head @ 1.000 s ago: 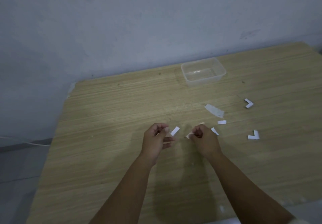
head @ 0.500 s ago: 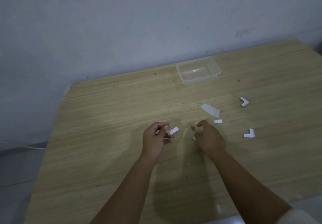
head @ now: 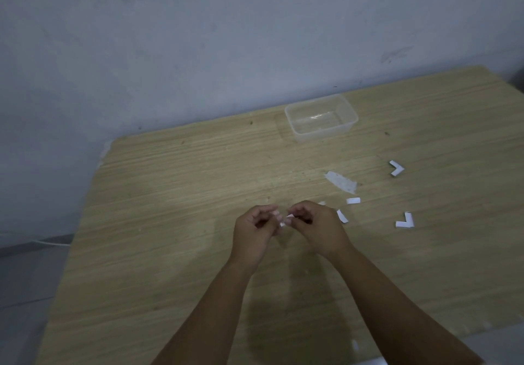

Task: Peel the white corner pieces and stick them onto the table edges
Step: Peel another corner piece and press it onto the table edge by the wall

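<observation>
Hands together again: the right hand (head: 317, 227), off to the side half a second ago, is back against the left hand (head: 255, 231), both curled, pinching one white corner piece (head: 289, 218) between fingertips above the wooden surface (head: 170, 222). Peeling looks underway; nothing stuck on yet. Beyond the grip sits a clear plastic container (head: 321, 120); to its right, two loose corner pieces (head: 405, 221) and backing scraps (head: 353, 200). Nothing blocks the edges.
</observation>
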